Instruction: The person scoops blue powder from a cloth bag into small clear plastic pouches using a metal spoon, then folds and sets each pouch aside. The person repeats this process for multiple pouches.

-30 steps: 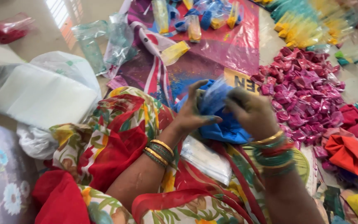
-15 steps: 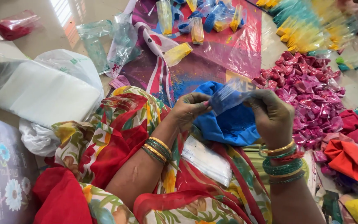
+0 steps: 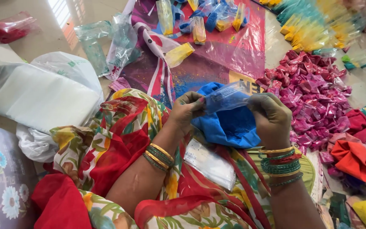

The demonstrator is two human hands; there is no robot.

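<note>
Head view: the left hand (image 3: 186, 111) and the right hand (image 3: 271, 118) hold a small clear pouch (image 3: 227, 98) between them, fingers of each pinched shut on one end. The pouch sits above a blue bag (image 3: 227, 127) of blue powder resting on the lap. A pile of pink packets (image 3: 314, 93) lies to the right, near orange cloth (image 3: 352, 159). A large white bag (image 3: 39, 97) lies to the left.
</note>
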